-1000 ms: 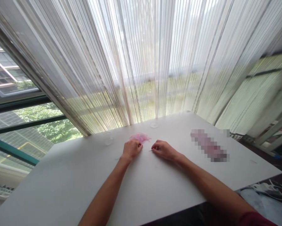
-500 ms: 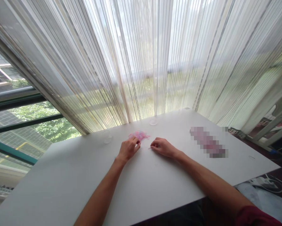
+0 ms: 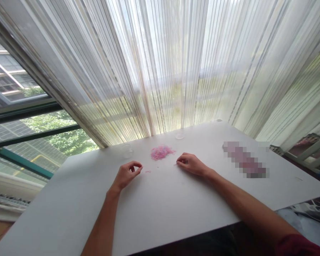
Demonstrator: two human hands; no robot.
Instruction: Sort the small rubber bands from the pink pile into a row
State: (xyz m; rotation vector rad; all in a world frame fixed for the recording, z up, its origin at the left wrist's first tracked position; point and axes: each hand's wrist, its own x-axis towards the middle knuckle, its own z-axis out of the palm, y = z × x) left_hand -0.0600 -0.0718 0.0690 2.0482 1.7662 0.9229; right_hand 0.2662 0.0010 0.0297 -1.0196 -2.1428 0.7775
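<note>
A loose pile of thin pink and bluish strands [image 3: 162, 152], perhaps small elastic bands, lies on the white table [image 3: 176, 209]. Left of and nearer than the pile, my left hand [image 3: 127, 174] is closed in a pinch, thumb and index tips meeting; anything between them is too small to make out. Just right of its fingertips lies a small pink strand [image 3: 148, 171], with a tiny dark pink bit [image 3: 157, 167] farther right. My right hand [image 3: 192, 164] rests low at the pile's right, fingers pinched, a thin pale end showing at the tips.
Two clear round dishes or lids stand toward the back: one dish [image 3: 127, 151] left of the pile, another dish [image 3: 179, 136] behind it. A blurred-out pinkish object [image 3: 244, 160] lies at the right. Sheer striped curtains [image 3: 165, 71] hang along the table's far edge.
My left hand has moved left and toward me, away from the pile, uncovering it and the small pink strand. My right hand keeps its pinch near the same place; the view has shifted slightly.
</note>
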